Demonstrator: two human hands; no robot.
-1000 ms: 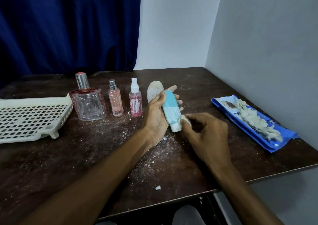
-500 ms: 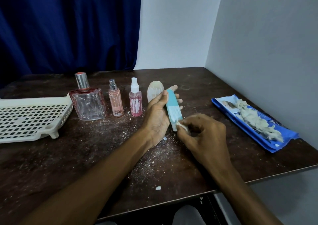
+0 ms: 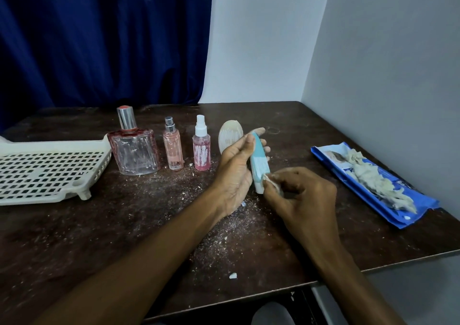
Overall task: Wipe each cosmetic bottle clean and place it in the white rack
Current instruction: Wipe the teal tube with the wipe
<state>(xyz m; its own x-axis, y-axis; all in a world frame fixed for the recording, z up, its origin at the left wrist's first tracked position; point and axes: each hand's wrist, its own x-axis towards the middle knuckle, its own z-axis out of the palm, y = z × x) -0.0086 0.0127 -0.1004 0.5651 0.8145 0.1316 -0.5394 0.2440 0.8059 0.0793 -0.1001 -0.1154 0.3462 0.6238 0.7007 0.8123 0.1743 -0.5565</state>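
Count of bottles: 5, with 1 in hand and 4 standing on the desk.
Count of the rest: 1 rack, 1 packet, 2 hands.
Bottle in hand: a teal and white plastic tube bottle [image 3: 258, 161], held over the middle of the dark brown wooden desk [image 3: 74, 230], just in front of the row's right end.
Long axis: it runs from far to near. The flat teal end points away and up, and the white cap points down toward the person and slightly right. I cannot tell whether the cap touches the desk.
Left hand [image 3: 235, 173]: the thumb and fingers [image 3: 260, 131] are curled round the tube, grasping it.
Right hand [image 3: 302, 200]: the fingers [image 3: 281, 175] pinch a small white wad of wipe [image 3: 268, 178] against the tube just above the cap.
Row, left to right: a square clear glass perfume bottle with a silver cap [image 3: 134, 153], a slim pink spray bottle with a silver top [image 3: 173, 148], a short pink spray bottle with a white nozzle [image 3: 202, 150] and a cream oval ribbed bottle [image 3: 230, 134]. All 4 stand upright.
Rack: a white perforated plastic rack [image 3: 49, 173] sits at the desk's left edge, just beside the glass bottle.
In the way: the left hand covers the oval bottle's lower right. The 3 other standing bottles lie between the tube and the rack.
Packet: a blue plastic packet [image 3: 331, 158] lies by the right wall, with crumpled off-white wipes [image 3: 373, 183] on top.
Debris: white crumbs and dust [image 3: 224, 235] are scattered around the hands.
Backdrop: a dark blue curtain [image 3: 99, 38].
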